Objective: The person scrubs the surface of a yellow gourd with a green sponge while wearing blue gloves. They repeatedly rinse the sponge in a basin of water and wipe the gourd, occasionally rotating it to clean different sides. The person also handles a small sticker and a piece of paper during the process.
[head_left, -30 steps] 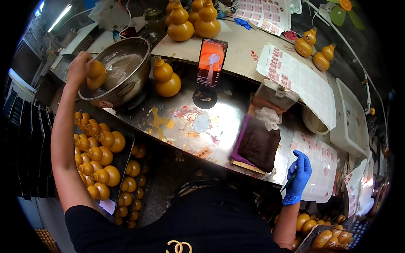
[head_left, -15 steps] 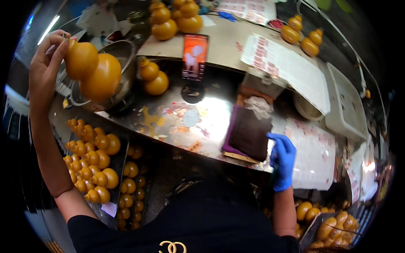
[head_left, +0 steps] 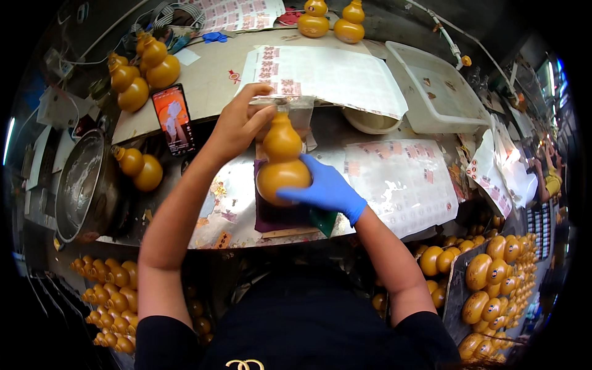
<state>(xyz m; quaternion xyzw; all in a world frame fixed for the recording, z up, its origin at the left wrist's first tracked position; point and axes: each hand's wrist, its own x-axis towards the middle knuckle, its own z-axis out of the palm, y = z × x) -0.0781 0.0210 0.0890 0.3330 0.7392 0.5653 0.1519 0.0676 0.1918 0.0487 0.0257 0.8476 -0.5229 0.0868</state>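
My left hand (head_left: 242,128) pinches the bottle gourd (head_left: 282,159) at twelve o'clock, right hand (head_left: 331,189) clasping at four; glossy skin could cause slipping.

Can see small red print in rows on the white sheet (head_left: 339,79), dark characters on the orange label (head_left: 222,239), tiny lines on the phone (head_left: 174,120), and a gold curved emblem (head_left: 245,364) on the black shirt (head_left: 271,324); cannot read the print safely.

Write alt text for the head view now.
A person holds an amber gourd over a dark pad, the bare left hand at its top and the blue-gloved right hand on its lower bulb. A lit phone and a metal bowl stand left.
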